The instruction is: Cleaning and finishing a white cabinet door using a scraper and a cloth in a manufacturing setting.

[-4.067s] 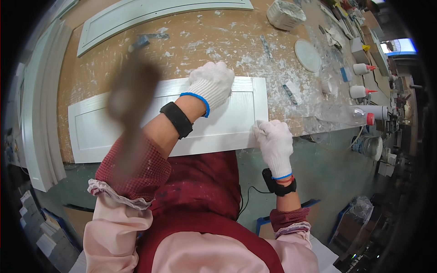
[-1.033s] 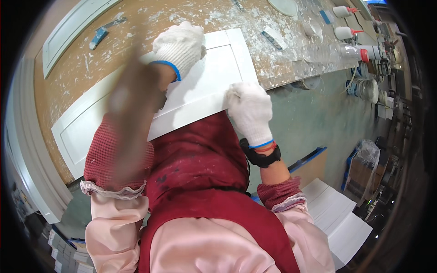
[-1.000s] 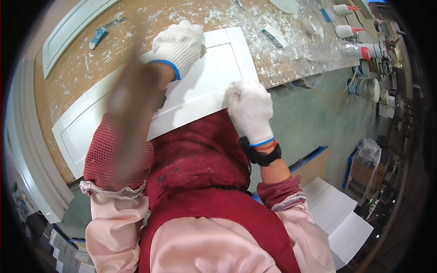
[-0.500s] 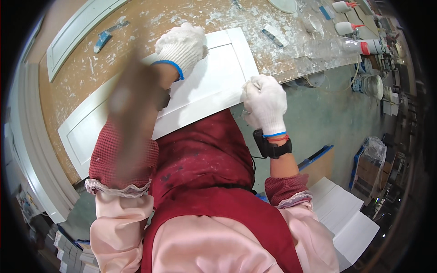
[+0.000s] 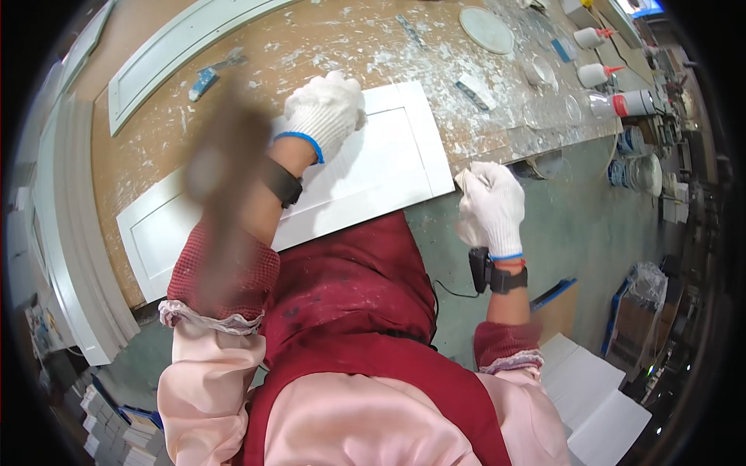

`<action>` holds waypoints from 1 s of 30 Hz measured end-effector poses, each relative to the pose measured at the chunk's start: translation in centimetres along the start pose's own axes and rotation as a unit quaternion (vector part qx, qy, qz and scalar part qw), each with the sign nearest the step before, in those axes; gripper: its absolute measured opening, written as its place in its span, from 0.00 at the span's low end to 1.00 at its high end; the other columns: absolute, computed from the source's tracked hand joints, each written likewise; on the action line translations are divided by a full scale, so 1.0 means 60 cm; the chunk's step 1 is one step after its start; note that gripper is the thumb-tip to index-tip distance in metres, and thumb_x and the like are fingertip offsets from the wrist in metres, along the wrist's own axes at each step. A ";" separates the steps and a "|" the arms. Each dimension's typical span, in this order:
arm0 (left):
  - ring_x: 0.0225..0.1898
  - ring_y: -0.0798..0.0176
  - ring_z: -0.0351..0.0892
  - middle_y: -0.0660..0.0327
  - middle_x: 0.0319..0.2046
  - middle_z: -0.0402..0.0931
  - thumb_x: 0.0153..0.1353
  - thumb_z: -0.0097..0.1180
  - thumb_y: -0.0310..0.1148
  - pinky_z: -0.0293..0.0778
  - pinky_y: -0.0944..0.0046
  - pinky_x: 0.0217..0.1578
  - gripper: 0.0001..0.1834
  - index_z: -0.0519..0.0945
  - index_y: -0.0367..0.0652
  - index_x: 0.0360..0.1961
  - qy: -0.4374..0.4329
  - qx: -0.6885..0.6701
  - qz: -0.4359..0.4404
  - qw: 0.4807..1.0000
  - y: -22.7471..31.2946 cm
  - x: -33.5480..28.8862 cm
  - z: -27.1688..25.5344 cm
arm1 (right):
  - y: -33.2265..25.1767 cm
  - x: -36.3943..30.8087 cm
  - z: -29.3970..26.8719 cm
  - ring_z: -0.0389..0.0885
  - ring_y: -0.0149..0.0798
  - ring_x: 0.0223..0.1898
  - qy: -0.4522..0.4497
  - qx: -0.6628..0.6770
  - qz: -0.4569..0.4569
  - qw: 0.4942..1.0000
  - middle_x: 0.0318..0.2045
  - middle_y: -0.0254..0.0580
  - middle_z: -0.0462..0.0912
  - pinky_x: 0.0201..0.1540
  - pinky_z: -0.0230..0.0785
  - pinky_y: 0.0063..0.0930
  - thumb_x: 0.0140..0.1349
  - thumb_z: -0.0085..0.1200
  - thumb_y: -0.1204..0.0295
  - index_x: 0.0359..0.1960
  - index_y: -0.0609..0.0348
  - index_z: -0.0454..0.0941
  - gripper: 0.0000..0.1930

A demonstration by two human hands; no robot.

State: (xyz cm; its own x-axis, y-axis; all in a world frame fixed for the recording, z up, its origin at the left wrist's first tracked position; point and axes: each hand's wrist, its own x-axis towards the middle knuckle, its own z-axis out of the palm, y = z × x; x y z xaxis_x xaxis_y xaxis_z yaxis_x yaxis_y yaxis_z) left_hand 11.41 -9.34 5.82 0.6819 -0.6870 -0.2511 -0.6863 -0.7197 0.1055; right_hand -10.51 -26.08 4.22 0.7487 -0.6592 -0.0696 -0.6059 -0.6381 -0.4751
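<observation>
Crumpled beige piece [image 5: 468, 227] pinched by fingers of white-gloved right hand [image 5: 493, 196], just off near right corner of white rectangular panel [image 5: 388, 155]. White-gloved left hand [image 5: 326, 109] bunched at far edge, grip hidden. Share finished cannot be judged. Panel laid along near edge of tan flecked bench [image 5: 388, 66]; room offered rightward, toward clear plastic bottle [image 5: 601, 103].

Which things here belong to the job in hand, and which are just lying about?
Likely in the job:
white panel, under the left hand
something pale, perhaps pinched in the right hand

Apparently lying about:
clear plastic bottle
white red-tipped bottles
round pale disc
</observation>
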 end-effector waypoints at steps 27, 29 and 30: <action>0.46 0.47 0.80 0.49 0.42 0.77 0.58 0.60 0.37 0.81 0.52 0.40 0.14 0.81 0.39 0.40 0.046 -0.038 0.038 0.997 -0.013 -0.019 0.018 | -0.078 0.073 0.061 0.80 0.48 0.34 -0.034 -0.025 -0.286 0.957 0.28 0.43 0.80 0.38 0.74 0.40 0.54 0.59 0.65 0.28 0.52 0.82 0.06; 0.46 0.48 0.80 0.49 0.42 0.78 0.58 0.61 0.38 0.81 0.51 0.41 0.14 0.82 0.39 0.39 0.027 -0.048 0.027 0.998 -0.014 -0.019 0.014 | -0.076 0.076 0.052 0.81 0.47 0.34 -0.047 -0.007 -0.239 0.970 0.29 0.44 0.81 0.38 0.74 0.39 0.54 0.60 0.65 0.31 0.53 0.83 0.07; 0.47 0.48 0.80 0.50 0.43 0.78 0.59 0.61 0.39 0.82 0.51 0.41 0.14 0.82 0.39 0.40 0.035 -0.052 0.024 0.998 -0.017 -0.019 0.015 | -0.074 0.074 0.045 0.82 0.47 0.35 -0.053 0.011 -0.187 0.981 0.30 0.44 0.81 0.39 0.74 0.37 0.55 0.61 0.65 0.34 0.53 0.84 0.09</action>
State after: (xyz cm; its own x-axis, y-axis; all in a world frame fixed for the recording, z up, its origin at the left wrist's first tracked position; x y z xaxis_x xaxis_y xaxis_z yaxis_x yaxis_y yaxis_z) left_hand 11.09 -7.74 5.11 0.6677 -0.7233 -0.1760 -0.6910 -0.6902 0.2150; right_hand -3.77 -25.13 3.66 0.9421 -0.3347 0.0221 -0.2787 -0.8179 -0.5034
